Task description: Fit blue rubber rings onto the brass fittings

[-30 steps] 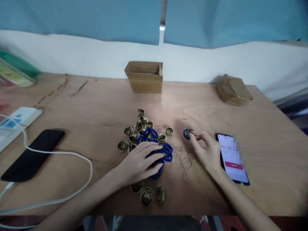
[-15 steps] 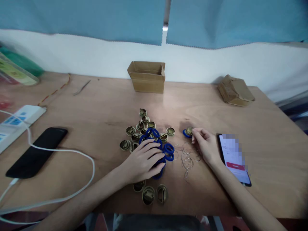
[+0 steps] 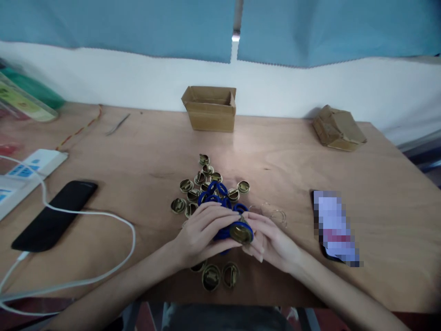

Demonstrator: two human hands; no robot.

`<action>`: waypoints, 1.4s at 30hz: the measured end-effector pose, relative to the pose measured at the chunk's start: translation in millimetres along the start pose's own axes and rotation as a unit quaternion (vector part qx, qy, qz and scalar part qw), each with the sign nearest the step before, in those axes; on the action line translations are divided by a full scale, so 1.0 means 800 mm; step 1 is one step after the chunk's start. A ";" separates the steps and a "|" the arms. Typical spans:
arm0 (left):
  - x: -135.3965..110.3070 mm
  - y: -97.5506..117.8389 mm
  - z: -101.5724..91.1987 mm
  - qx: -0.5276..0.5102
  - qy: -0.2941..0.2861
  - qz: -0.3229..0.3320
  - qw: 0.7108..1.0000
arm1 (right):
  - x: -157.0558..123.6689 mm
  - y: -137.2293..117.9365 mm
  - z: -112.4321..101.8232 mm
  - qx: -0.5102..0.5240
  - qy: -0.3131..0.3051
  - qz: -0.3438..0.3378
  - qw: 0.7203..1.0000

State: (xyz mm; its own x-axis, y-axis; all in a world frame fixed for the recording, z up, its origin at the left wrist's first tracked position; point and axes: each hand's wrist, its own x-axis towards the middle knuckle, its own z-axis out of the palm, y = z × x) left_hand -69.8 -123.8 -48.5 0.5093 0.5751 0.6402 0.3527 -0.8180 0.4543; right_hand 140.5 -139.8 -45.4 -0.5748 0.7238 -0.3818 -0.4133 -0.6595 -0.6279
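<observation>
A round brass-coloured metal piece with a blue ring around it (image 3: 241, 232) is held between both hands, tilted so its hollow face shows. My right hand (image 3: 275, 239) grips it from the right, fingers closed at its edge. From the left, my left hand (image 3: 203, 230) has its fingertips and thumb closed on the other edge. Beneath and behind the hands lies a heap of loose blue rings (image 3: 215, 189), partly covered by my left hand. Several similar brass-coloured pieces (image 3: 186, 185) with clips inside lie around it. Thin wire rings (image 3: 278, 216) show beyond my right hand.
An open cardboard box (image 3: 212, 117) stands at the back, with a crumpled one (image 3: 339, 128) to its right. A lit phone (image 3: 334, 225) lies right; a black phone (image 3: 55, 216), white cable (image 3: 113, 214) and power strip (image 3: 34, 170) lie left.
My right hand has brought the blue-ringed piece leftward and nearer, from beside the wire rings to my left hand. My left hand has gone from lying over the blue rings to gripping that piece.
</observation>
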 end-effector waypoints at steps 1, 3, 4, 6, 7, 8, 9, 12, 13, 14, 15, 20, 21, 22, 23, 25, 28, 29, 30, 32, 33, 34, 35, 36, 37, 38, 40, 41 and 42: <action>-0.001 0.000 0.001 -0.009 -0.003 0.004 1.000 | 0.000 0.001 0.000 0.006 -0.007 0.006 1.000; -0.003 -0.001 0.001 -0.018 -0.001 0.003 1.000 | -0.001 0.001 0.001 0.000 -0.020 0.018 1.000; -0.003 -0.001 0.001 -0.020 0.003 0.000 1.000 | -0.003 0.001 0.001 -0.010 -0.025 0.026 0.999; -0.003 -0.001 0.000 -0.025 0.011 -0.014 1.000 | -0.005 0.000 0.002 -0.035 -0.029 0.043 0.998; -0.003 0.000 0.000 -0.029 0.015 -0.022 0.999 | -0.005 -0.001 0.002 -0.050 -0.026 0.051 0.997; -0.002 0.001 0.000 -0.037 0.017 -0.031 0.999 | -0.005 -0.001 0.002 -0.065 -0.021 0.059 0.996; -0.002 0.003 0.000 -0.049 0.015 -0.042 0.998 | -0.005 -0.001 0.001 -0.080 -0.015 0.066 0.995; -0.001 0.009 0.001 -0.092 -0.002 -0.081 0.992 | -0.002 -0.004 -0.003 -0.127 -0.005 0.080 0.989; -0.002 0.010 0.002 -0.103 -0.008 -0.094 0.990 | -0.002 -0.006 -0.005 -0.142 -0.003 0.081 0.987; -0.002 0.011 0.002 -0.110 -0.012 -0.104 0.988 | -0.002 -0.008 -0.005 -0.157 -0.003 0.080 0.984; -0.002 0.012 0.002 -0.115 -0.011 -0.112 0.987 | -0.002 -0.010 -0.006 -0.173 -0.003 0.077 0.982; -0.004 0.013 -0.001 -0.114 0.020 -0.159 0.980 | -0.008 -0.027 -0.009 -0.326 0.038 0.020 0.945; -0.005 0.013 -0.002 -0.115 0.024 -0.171 0.978 | -0.010 -0.032 -0.013 -0.385 0.074 -0.020 0.920; -0.005 0.012 -0.003 -0.118 0.024 -0.180 0.976 | -0.013 -0.039 -0.018 -0.451 0.121 -0.076 0.881; -0.005 0.012 -0.003 -0.123 0.024 -0.186 0.974 | -0.016 -0.046 -0.025 -0.519 0.178 -0.125 0.826; -0.006 0.010 -0.004 -0.139 0.022 -0.197 0.970 | -0.022 -0.061 -0.040 -0.630 0.265 -0.162 0.712; -0.008 0.007 -0.001 -0.179 0.021 -0.219 0.959 | -0.026 -0.075 -0.058 -0.696 0.241 -0.134 0.663; -0.009 0.006 0.000 -0.194 0.020 -0.230 0.953 | -0.024 -0.075 -0.061 -0.705 0.223 -0.132 0.660; -0.010 0.005 0.001 -0.210 0.018 -0.243 0.947 | -0.022 -0.073 -0.062 -0.710 0.206 -0.134 0.659; -0.012 0.004 0.004 -0.240 0.018 -0.267 0.933 | -0.015 -0.065 -0.061 -0.713 0.175 -0.140 0.665; -0.012 0.004 0.005 -0.255 0.019 -0.277 0.926 | -0.011 -0.059 -0.059 -0.712 0.163 -0.140 0.669; -0.013 0.004 0.006 -0.268 0.021 -0.283 0.921 | -0.008 -0.054 -0.058 -0.712 0.157 -0.140 0.670; -0.013 0.004 0.006 -0.279 0.023 -0.288 0.916 | -0.004 -0.049 -0.056 -0.715 0.155 -0.142 0.667; -0.013 0.004 0.007 -0.288 0.024 -0.292 0.912 | -0.002 -0.044 -0.055 -0.719 0.157 -0.144 0.661; -0.013 0.004 0.007 -0.294 0.024 -0.294 0.909 | 0.000 -0.041 -0.055 -0.724 0.161 -0.147 0.654; -0.012 0.004 0.007 -0.299 0.022 -0.295 0.907 | 0.002 -0.038 -0.054 -0.730 0.165 -0.148 0.647; -0.011 0.005 0.007 -0.302 0.017 -0.296 0.906 | 0.003 -0.035 -0.055 -0.738 0.173 -0.149 0.635; -0.011 0.005 0.006 -0.303 0.015 -0.295 0.906 | 0.004 -0.034 -0.055 -0.742 0.177 -0.149 0.629; -0.010 0.005 0.006 -0.302 0.014 -0.294 0.907 | 0.004 -0.033 -0.056 -0.746 0.180 -0.148 0.623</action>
State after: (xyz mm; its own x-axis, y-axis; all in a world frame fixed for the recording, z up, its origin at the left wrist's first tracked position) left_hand -68.4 -131.9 -54.9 0.3501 0.9176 0.1883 0.0584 -0.2220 0.9733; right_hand 181.0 -111.1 -60.3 -0.3219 0.9450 -0.0583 0.8088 0.2425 -0.5358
